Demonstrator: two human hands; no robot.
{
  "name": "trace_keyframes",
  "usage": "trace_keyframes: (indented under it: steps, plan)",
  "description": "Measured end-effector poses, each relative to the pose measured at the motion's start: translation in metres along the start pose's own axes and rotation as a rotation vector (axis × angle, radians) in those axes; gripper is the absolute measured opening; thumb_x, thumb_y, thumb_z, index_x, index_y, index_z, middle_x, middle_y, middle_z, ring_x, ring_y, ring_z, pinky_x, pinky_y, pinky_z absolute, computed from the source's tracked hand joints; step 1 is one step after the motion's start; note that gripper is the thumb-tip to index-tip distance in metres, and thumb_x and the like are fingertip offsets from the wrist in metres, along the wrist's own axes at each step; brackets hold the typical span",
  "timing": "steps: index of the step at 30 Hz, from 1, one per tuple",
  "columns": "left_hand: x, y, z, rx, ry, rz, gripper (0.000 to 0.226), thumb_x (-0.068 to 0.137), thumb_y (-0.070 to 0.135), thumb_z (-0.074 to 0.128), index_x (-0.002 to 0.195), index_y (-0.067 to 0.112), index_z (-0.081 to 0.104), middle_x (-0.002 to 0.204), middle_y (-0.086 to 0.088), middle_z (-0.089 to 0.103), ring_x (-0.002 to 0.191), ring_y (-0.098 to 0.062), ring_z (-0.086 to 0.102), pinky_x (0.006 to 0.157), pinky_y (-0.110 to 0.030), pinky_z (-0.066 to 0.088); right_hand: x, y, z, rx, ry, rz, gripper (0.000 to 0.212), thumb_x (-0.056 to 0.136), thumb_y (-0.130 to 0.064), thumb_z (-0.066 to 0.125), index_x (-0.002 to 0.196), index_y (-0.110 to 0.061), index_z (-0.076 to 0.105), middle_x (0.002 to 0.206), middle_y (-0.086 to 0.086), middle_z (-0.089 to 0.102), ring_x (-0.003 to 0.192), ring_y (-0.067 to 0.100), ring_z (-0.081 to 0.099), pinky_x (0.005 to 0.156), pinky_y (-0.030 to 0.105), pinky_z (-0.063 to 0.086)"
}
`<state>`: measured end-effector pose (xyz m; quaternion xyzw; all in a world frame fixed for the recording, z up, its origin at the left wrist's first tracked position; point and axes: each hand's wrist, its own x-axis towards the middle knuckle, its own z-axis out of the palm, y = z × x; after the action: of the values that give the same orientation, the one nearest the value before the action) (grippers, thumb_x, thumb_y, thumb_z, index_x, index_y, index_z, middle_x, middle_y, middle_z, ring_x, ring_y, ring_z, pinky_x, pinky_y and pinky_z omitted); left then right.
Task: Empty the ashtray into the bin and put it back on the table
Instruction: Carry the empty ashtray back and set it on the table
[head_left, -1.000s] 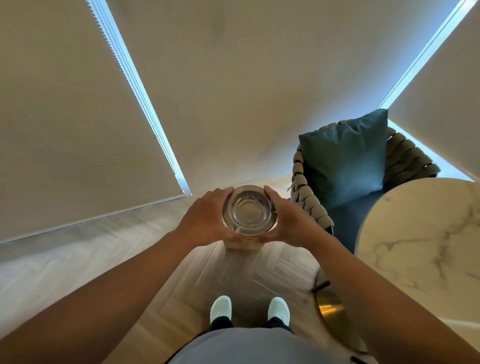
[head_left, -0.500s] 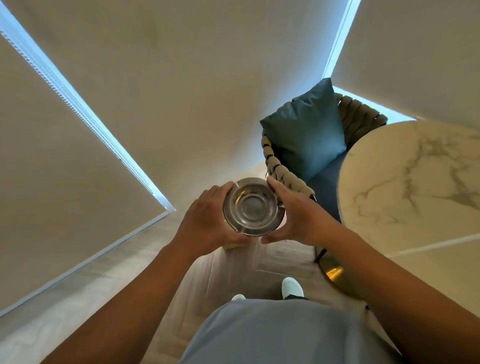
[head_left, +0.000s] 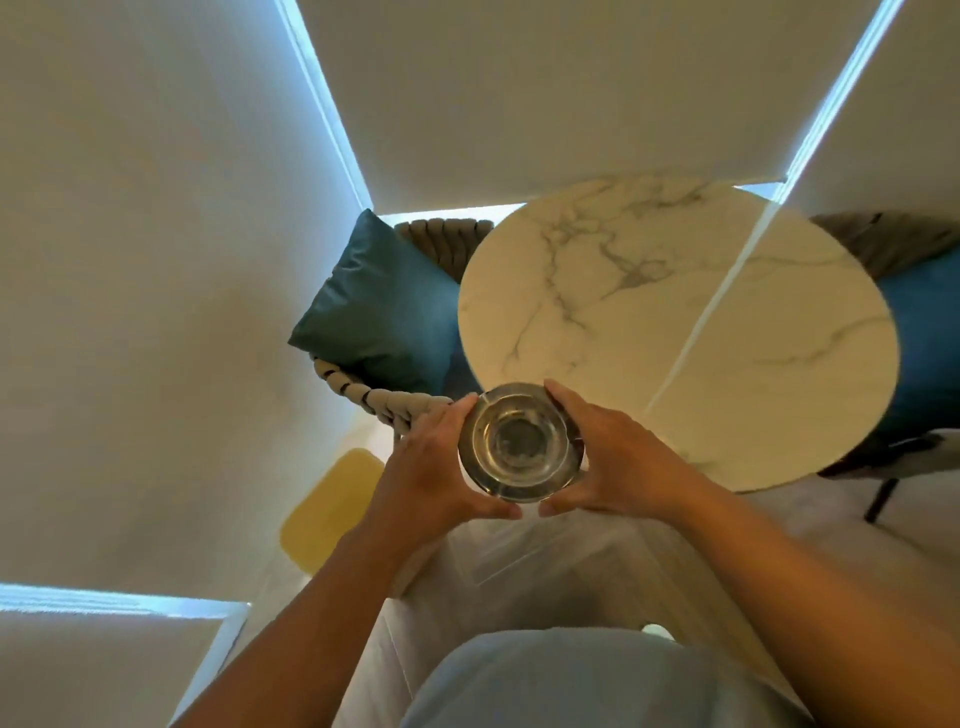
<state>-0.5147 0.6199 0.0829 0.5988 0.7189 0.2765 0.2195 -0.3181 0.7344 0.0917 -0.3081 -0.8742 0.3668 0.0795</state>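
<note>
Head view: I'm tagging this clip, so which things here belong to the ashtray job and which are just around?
Part of the job:
- ashtray, held upright between both hands
- left hand
- right hand
- round marble table, where it goes back
- yellow bin on the floor, probably

Just around:
- blue cushion
- woven chair
- second chair behind the table

Both arms outstretched, left hand (head_left: 434, 467) and right hand (head_left: 618, 457) cupped inward, thumbs nearly meeting
</note>
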Motion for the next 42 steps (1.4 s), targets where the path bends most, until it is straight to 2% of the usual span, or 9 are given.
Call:
trace_keyframes:
  steps: [4, 8, 13, 19, 25, 30, 35, 38, 42]
  plan:
    - [0.037, 0.049, 0.042, 0.017, -0.097, 0.084, 0.108, 0.050, 0.079, 0.073, 0.137, 0.025, 0.041, 0.127, 0.003, 0.060, 0.115, -0.014, 0.056, 0.100, -0.046, 0.049, -0.037, 0.047, -0.038, 0.032, 0.068, 0.089, 0.127, 0.049, -0.056, 0.090, 0.149, -0.034, 0.015, 0.138, -0.007, 0.056, 0.118, 0.015, 0.058, 0.096, 0.033, 0.050]
    - [0.065, 0.095, 0.087, 0.019, -0.156, 0.081, 0.113, 0.045, 0.076, 0.077, 0.140, 0.034, 0.031, 0.130, 0.008, 0.054, 0.116, -0.009, 0.051, 0.100, -0.041, 0.049, -0.070, 0.097, -0.076, 0.001, 0.072, 0.188, 0.138, 0.046, -0.061, 0.087, 0.154, -0.029, 0.007, 0.144, -0.005, 0.051, 0.124, 0.018, 0.053, 0.100, 0.040, 0.048]
    - [0.100, 0.135, 0.132, 0.024, -0.187, 0.084, 0.123, 0.044, 0.073, 0.081, 0.145, 0.026, 0.030, 0.133, 0.006, 0.051, 0.119, -0.012, 0.050, 0.101, -0.040, 0.048, -0.087, 0.149, -0.116, -0.011, 0.052, 0.240, 0.140, 0.046, -0.063, 0.086, 0.154, -0.029, 0.003, 0.146, -0.003, 0.049, 0.127, 0.021, 0.052, 0.102, 0.044, 0.047]
    - [0.137, 0.159, 0.153, 0.015, -0.184, 0.112, 0.116, 0.048, 0.064, 0.086, 0.143, 0.025, 0.033, 0.129, 0.006, 0.052, 0.116, -0.012, 0.051, 0.098, -0.040, 0.050, -0.084, 0.184, -0.144, 0.030, 0.056, 0.281, 0.138, 0.049, -0.059, 0.088, 0.155, -0.030, 0.005, 0.147, -0.003, 0.049, 0.127, 0.020, 0.051, 0.101, 0.042, 0.047]
    - [0.190, 0.145, 0.158, 0.024, -0.189, 0.102, 0.120, 0.047, 0.057, 0.090, 0.145, 0.027, 0.030, 0.131, 0.007, 0.052, 0.117, -0.012, 0.050, 0.100, -0.037, 0.048, -0.037, 0.211, -0.156, 0.030, 0.034, 0.306, 0.138, 0.051, -0.058, 0.088, 0.155, -0.030, 0.002, 0.148, -0.003, 0.047, 0.126, 0.020, 0.051, 0.099, 0.042, 0.047]
    - [0.249, 0.115, 0.165, 0.044, -0.209, 0.053, 0.128, 0.047, 0.054, 0.092, 0.150, 0.022, 0.023, 0.143, 0.004, 0.047, 0.129, -0.016, 0.044, 0.106, -0.040, 0.042, 0.019, 0.236, -0.160, 0.020, 0.040, 0.360, 0.136, 0.054, -0.052, 0.089, 0.155, -0.028, 0.002, 0.149, -0.001, 0.045, 0.127, 0.021, 0.050, 0.098, 0.041, 0.048]
    - [0.309, 0.086, 0.178, 0.044, -0.227, 0.041, 0.120, 0.044, 0.049, 0.094, 0.144, 0.027, 0.032, 0.134, 0.005, 0.054, 0.121, -0.017, 0.050, 0.102, -0.041, 0.044, 0.073, 0.267, -0.158, 0.024, 0.064, 0.433, 0.135, 0.053, -0.051, 0.089, 0.154, -0.027, 0.003, 0.148, -0.003, 0.045, 0.125, 0.022, 0.052, 0.095, 0.042, 0.049]
    - [0.340, 0.071, 0.192, 0.053, -0.253, 0.018, 0.117, 0.044, 0.048, 0.093, 0.143, 0.028, 0.033, 0.132, 0.005, 0.054, 0.121, -0.018, 0.050, 0.101, -0.041, 0.044, 0.100, 0.291, -0.155, 0.031, 0.070, 0.467, 0.130, 0.049, -0.050, 0.090, 0.150, -0.029, 0.011, 0.141, -0.005, 0.051, 0.119, 0.022, 0.056, 0.092, 0.044, 0.051]
    - [0.372, 0.050, 0.216, 0.089, -0.297, -0.021, 0.119, 0.044, 0.048, 0.093, 0.144, 0.023, 0.033, 0.134, 0.002, 0.053, 0.123, -0.019, 0.050, 0.102, -0.043, 0.043, 0.131, 0.325, -0.147, -0.002, 0.035, 0.502, 0.128, 0.049, -0.049, 0.091, 0.150, -0.025, 0.016, 0.138, 0.001, 0.052, 0.120, 0.025, 0.053, 0.093, 0.044, 0.050]
